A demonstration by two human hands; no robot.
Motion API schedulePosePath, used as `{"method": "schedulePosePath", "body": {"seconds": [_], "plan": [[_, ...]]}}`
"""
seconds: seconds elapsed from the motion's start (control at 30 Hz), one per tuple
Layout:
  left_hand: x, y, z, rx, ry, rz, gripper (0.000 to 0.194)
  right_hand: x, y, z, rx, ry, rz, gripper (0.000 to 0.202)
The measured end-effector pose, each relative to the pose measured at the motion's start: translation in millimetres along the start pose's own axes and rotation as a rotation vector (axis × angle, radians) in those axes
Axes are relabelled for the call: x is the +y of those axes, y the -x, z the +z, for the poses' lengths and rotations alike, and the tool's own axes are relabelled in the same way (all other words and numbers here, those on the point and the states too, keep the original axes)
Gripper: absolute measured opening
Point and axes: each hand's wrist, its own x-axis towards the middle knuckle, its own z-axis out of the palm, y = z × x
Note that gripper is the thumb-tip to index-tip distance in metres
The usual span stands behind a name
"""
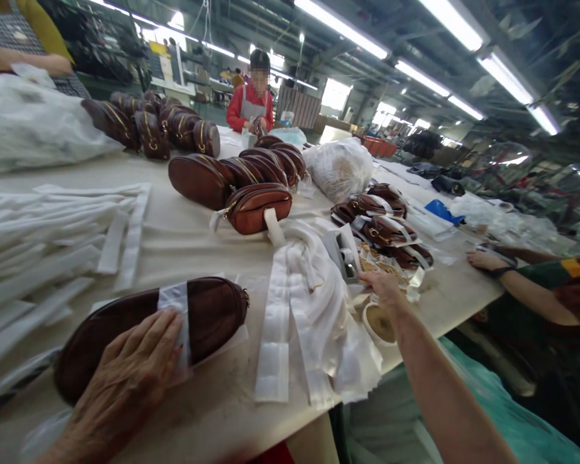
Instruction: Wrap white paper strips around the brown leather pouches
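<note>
My left hand [135, 367] lies flat over a dark brown oval leather bag [217, 316] at the front left of the table. Its fingertips press on a translucent white strip [174, 296] that crosses the bag. A zipper pull shows at the bag's right end. Across the table my right hand [384, 290] reaches to a grey tape dispenser [341, 254], its fingers pinched together at the near side. What they hold, if anything, is too small to make out. A roll of tape [379, 322] lies just under that hand.
White strips lie in a pile [314, 303] between my hands and in another [53, 251] at left. Brown bags [256, 209] stand in rows behind; wrapped ones [386, 225] sit at right. A co-worker [254, 103] stands opposite; another's hand [488, 258] is at right.
</note>
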Motion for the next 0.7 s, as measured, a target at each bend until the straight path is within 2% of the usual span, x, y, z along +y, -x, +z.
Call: {"method": "schedulePosePath", "body": {"seconds": [0.1, 0.2, 0.37, 0.5, 0.57, 0.7], "plan": [[-3.5, 1.0, 1.0, 0.021, -0.035, 0.056, 0.060, -4.5, -1.0, 2.0, 0.016, -0.140, 0.073, 0.025], [-3.8, 0.4, 0.1, -0.002, -0.019, 0.039, 0.064, -6.9, 6.9, -4.0, 0.074, -0.255, 0.060, 0.026], [-1.4, -0.7, -1.3, 0.009, -0.025, 0.044, 0.064, 10.5, 46.9, -22.9, 0.189, -0.350, 0.029, 0.030], [-1.5, 0.1, -1.4, -0.003, -0.034, 0.040, 0.063, 32.9, 71.7, -22.8, 0.107, -0.293, 0.125, 0.033], [-2.6, 0.6, -1.1, -0.006, -0.036, 0.045, 0.063, 38.0, 73.4, -18.6, 0.085, -0.244, 0.133, 0.035], [-5.0, 0.3, 1.6, 0.001, -0.047, 0.068, 0.061, 36.5, 66.6, -19.5, 0.130, -0.069, 0.083, 0.032]]}}
